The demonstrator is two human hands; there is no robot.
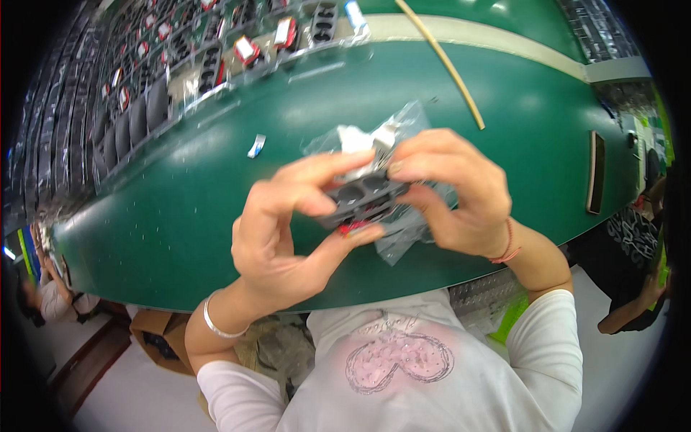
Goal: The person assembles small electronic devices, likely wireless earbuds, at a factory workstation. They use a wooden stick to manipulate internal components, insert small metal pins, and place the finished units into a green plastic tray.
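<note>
Both hands hold a dark grey plastic part with round recesses (pixel 363 191) above the green table. A bit of red shows along its underside. My left hand (pixel 284 230) grips its left end, thumb underneath and fingers along the top. My right hand (pixel 461 191) pinches the right end between thumb and fingertips. A clear plastic bag (pixel 414 227) lies on the table beneath and behind the part. Small white pieces (pixel 355 138) show at the bag's far side; their kind cannot be made out.
Trays of similar grey and red parts (pixel 248 52) fill the far left of the green table (pixel 180 245). A small white-and-blue slip (pixel 257 146) and a thin yellowish stick (pixel 453 75) lie farther back. A cardboard box (pixel 162 338) stands below. Another person (pixel 619 252) is at the right.
</note>
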